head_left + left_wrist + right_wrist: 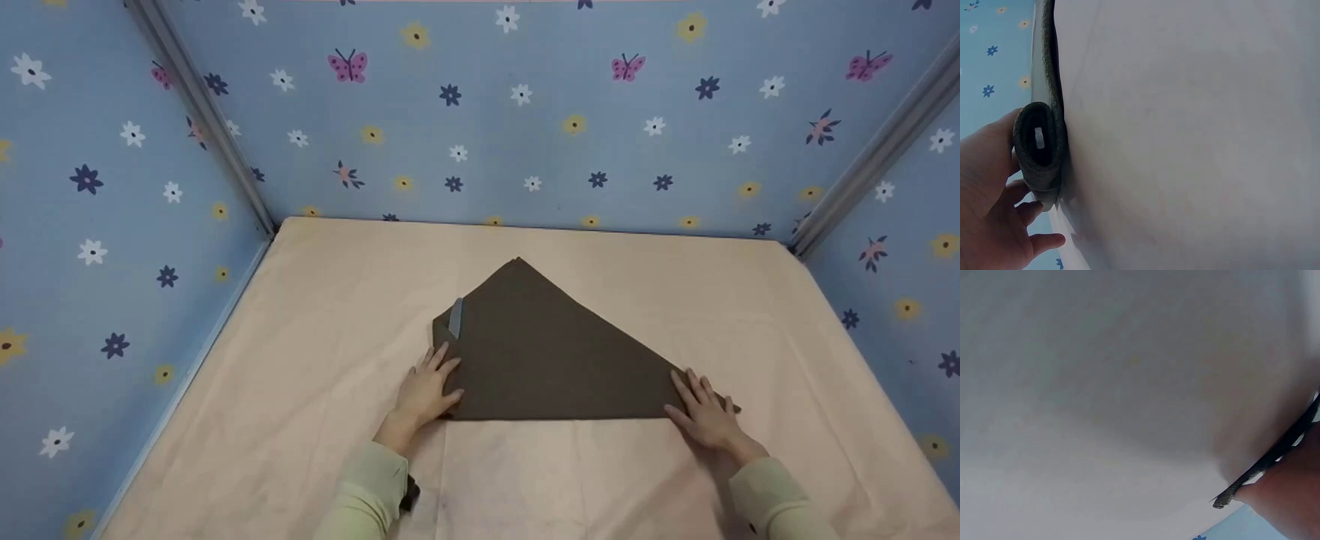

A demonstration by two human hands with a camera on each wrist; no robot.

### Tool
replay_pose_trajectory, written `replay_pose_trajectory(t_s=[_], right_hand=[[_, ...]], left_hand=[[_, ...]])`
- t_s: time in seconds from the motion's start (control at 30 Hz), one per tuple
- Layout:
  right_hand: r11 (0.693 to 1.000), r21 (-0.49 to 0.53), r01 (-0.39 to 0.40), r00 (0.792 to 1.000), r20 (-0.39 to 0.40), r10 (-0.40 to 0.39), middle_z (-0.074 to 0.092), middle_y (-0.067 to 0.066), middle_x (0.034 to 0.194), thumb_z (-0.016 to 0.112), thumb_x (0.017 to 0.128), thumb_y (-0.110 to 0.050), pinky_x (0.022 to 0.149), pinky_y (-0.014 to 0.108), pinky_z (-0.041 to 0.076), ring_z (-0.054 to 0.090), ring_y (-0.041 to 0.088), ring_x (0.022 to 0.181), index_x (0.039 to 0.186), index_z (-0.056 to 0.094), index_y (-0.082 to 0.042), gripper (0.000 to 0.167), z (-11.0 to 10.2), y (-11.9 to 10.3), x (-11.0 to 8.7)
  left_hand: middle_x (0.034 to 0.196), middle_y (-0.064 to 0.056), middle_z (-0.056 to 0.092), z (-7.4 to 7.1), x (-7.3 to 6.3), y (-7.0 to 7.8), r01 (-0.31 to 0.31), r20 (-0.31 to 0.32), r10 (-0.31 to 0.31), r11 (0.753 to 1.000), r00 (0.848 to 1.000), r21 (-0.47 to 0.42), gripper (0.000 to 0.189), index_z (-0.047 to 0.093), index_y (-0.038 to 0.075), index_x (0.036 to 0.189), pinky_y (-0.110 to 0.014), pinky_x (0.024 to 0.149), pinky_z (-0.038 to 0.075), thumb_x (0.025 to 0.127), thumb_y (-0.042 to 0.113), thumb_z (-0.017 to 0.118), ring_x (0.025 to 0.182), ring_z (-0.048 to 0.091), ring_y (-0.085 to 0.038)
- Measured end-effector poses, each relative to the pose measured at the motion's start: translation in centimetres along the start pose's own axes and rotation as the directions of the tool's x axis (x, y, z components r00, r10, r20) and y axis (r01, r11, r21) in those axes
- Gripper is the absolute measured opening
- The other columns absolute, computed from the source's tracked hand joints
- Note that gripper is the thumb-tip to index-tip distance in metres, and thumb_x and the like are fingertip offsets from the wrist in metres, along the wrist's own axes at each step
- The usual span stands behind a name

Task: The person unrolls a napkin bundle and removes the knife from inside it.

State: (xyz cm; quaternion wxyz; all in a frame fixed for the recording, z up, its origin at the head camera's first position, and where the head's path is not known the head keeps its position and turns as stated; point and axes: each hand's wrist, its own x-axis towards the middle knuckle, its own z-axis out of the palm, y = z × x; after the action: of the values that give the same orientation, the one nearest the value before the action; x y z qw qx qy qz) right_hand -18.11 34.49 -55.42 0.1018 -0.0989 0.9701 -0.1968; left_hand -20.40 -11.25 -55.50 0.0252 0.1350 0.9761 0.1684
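Note:
A dark brown folded cloth (pixel 547 352) lies flat, with a peak at the far side, a straight near edge and a narrow tip at the right. At its left side is a thick fold with a small blue-grey strip (pixel 456 318). My left hand (pixel 425 386) rests over that fold, fingers spread; the left wrist view shows the fold's rolled end (pixel 1040 140) beside the thumb and fingers. My right hand (pixel 705 412) lies with extended fingers on the cloth's right end. In the right wrist view, only the cloth's thin edge (pixel 1264 464) shows beside the hand.
A pale peach sheet (pixel 315 315) with light creases covers the surface beneath the cloth. Blue walls (pixel 525 150) printed with flowers and butterflies stand at the back and both sides, with grey posts (pixel 202 112) at the corners.

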Motion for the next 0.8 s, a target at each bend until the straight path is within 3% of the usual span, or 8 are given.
replay_pose_trajectory(t_s=[0.8], right_hand=[[1.0, 0.003, 0.005, 1.0, 0.009, -0.005, 0.003, 0.029, 0.142, 0.038, 0.093, -0.041, 0.087, 0.071, -0.004, 0.001, 0.049, 0.126, 0.139, 0.017, 0.003, 0.067, 0.26, 0.27, 0.16]], left_hand=[[0.143, -0.012, 0.025, -0.47, -0.66, -0.74, 0.058, -0.004, -0.058, 0.998, 0.998, -0.01, 0.053, 0.046, 0.015, 0.13, -0.055, 0.095, 0.027, 0.083, 0.036, 0.059, 0.13, 0.021, -0.032]])
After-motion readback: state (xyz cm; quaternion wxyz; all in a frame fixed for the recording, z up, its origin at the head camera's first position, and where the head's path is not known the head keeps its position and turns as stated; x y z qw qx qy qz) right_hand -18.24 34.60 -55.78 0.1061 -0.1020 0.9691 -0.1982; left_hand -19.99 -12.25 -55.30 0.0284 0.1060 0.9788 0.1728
